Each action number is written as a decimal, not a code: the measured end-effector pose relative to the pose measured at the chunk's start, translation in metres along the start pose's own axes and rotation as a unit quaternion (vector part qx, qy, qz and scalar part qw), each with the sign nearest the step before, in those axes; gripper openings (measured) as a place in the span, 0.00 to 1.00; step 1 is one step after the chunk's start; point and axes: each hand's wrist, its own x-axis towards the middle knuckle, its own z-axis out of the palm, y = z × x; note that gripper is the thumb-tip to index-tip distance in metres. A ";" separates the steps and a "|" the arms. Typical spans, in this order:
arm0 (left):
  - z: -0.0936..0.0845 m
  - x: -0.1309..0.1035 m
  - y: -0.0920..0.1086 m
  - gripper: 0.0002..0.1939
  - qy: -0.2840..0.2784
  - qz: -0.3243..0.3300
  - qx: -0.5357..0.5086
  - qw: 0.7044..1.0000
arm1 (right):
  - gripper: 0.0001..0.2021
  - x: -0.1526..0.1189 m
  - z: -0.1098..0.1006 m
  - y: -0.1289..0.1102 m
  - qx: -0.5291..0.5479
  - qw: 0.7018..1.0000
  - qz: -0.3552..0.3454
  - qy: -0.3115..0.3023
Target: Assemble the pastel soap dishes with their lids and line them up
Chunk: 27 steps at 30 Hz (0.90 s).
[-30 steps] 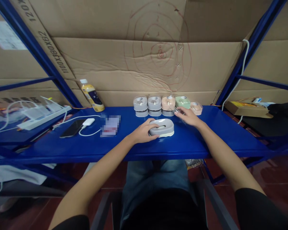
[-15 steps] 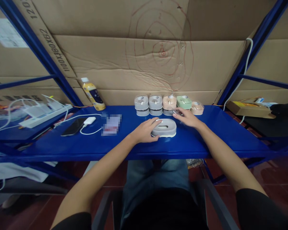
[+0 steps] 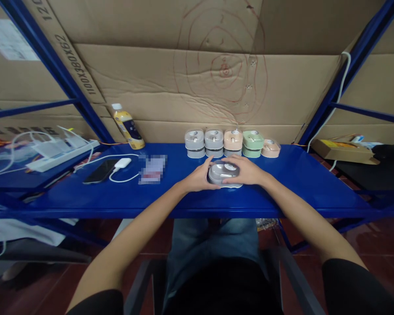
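Observation:
A small grey oval box (image 3: 216, 180), soap-box-like, sits on the blue tabletop in front of me. Its clear lid (image 3: 220, 169) with a round label lies over the top; whether it is fully seated I cannot tell. My left hand (image 3: 198, 177) clasps the box's left side, thumb at the front. From the right, my right hand (image 3: 248, 169) curls its fingers around the lid. Behind both hands stand similar lidded boxes in a row: two grey stacks (image 3: 204, 141), a peach box (image 3: 233, 139) atop a grey one, a green stack (image 3: 253, 141) and a single peach box (image 3: 271, 148).
At the left are a yellow drink bottle (image 3: 128, 127), a black phone (image 3: 101, 171), a white charger with cable (image 3: 122, 163) and a blurred-out flat item (image 3: 153, 169). A cardboard wall (image 3: 134, 78) backs the table (image 3: 302, 183). An open carton (image 3: 346, 151) lies farther right.
My right hand has moved left and toward me, bringing the clear lid from beside the stacks onto the grey box. My left hand has stayed at the box.

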 end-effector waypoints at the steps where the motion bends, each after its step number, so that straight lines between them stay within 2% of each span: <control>1: 0.001 0.000 -0.001 0.73 0.002 -0.002 -0.005 1.000 | 0.44 0.000 0.003 -0.001 -0.009 1.000 0.003 -0.006; 5: 0.002 0.001 -0.004 0.74 0.009 -0.009 -0.011 1.000 | 0.43 -0.001 0.010 -0.003 -0.034 0.999 0.007 -0.019; 12: 0.003 0.002 -0.003 0.72 0.012 0.003 -0.007 1.000 | 0.44 -0.001 0.010 -0.008 -0.077 0.996 -0.001 -0.032; 18: 0.001 0.001 0.003 0.69 0.011 -0.017 -0.002 1.000 | 0.44 0.000 0.011 -0.010 -0.081 0.996 -0.010 -0.031; 27: 0.002 0.003 -0.001 0.70 0.007 -0.028 -0.007 1.000 | 0.45 0.002 0.013 -0.010 -0.101 0.994 -0.003 -0.040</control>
